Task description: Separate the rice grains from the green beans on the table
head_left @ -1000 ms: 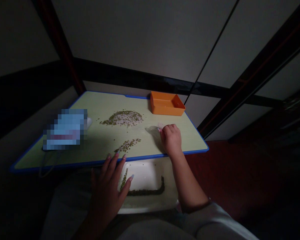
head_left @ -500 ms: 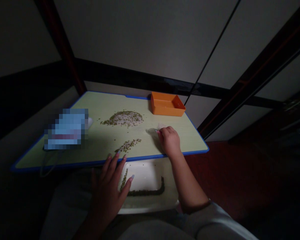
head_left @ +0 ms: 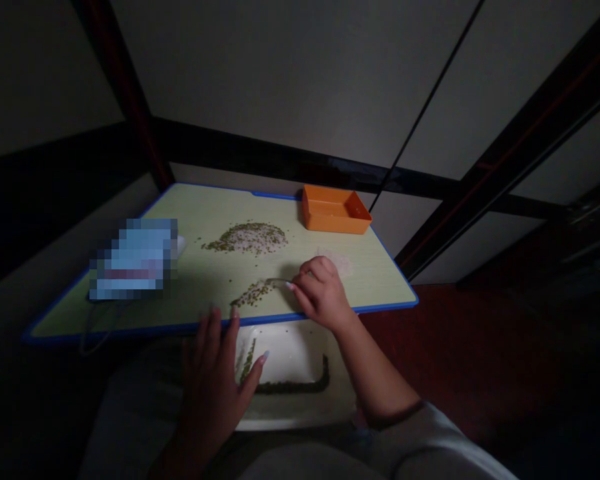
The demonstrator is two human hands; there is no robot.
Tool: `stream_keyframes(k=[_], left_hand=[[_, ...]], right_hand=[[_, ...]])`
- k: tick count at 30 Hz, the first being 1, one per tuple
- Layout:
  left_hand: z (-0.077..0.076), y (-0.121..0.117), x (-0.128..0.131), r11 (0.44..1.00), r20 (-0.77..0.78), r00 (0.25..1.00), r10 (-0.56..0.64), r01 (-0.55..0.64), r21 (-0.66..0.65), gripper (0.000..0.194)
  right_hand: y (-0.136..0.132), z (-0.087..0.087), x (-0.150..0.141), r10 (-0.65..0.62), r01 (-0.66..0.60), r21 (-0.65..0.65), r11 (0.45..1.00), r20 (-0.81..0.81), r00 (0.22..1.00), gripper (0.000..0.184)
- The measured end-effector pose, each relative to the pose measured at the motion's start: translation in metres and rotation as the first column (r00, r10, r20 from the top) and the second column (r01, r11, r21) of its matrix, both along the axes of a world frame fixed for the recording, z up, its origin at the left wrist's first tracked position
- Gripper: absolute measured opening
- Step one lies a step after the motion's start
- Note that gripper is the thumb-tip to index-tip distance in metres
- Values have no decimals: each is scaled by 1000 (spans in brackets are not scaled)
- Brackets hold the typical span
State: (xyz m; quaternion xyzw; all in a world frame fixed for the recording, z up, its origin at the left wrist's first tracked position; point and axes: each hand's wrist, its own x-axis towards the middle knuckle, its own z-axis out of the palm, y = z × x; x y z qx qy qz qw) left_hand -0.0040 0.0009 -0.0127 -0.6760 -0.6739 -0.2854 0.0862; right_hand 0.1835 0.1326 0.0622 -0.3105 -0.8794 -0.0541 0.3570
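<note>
My right hand (head_left: 323, 290) is closed around a thin greyish metal-looking utensil (head_left: 277, 281), whose exact kind I cannot make out. Its tip reaches the right end of a small strip of mixed green beans and white grains (head_left: 254, 293) on the table. My left hand (head_left: 217, 363) has its fingers spread and holds nothing. Its fingertips are at the table's near edge, just below that strip, and its thumb is over the left side of a white basin (head_left: 290, 350). Dark green beans (head_left: 293, 387) line the basin's near side and corners.
A larger pile of beans and pale grains (head_left: 253, 237) lies mid-table. White grains (head_left: 336, 260) are spread beyond my right hand. An orange box (head_left: 336, 213) stands at the back right of the blue-edged table (head_left: 380, 283). A blurred-out blue item (head_left: 135, 260) with a cable is at left.
My right hand has moved left and nearer with the utensil, from the white grains to the small mixed strip. My left hand has shifted slightly left, fingers still spread.
</note>
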Motion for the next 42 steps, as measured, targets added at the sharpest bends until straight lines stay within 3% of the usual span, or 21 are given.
stream_keyframes(k=[5,13,24,42], left_hand=[[-3,0,2,998,2,998,62,-62,5,79],[-1,-1,6,995,-16,995,94,-94,-15,78],[-3,0,6,996,-1,996,89,-89,1,80],[0,-1,7,994,14,995,103,-102,-40,80]], right_hand=[[-13,-3,-19,229,-235,148,961,60,972,18],[-20,-5,-37,263,-302,281,911,168,950,27],[-23,-13,-53,222,-272,280,921,198,955,37],[-15,-8,-35,38,-76,145,987,249,968,22]])
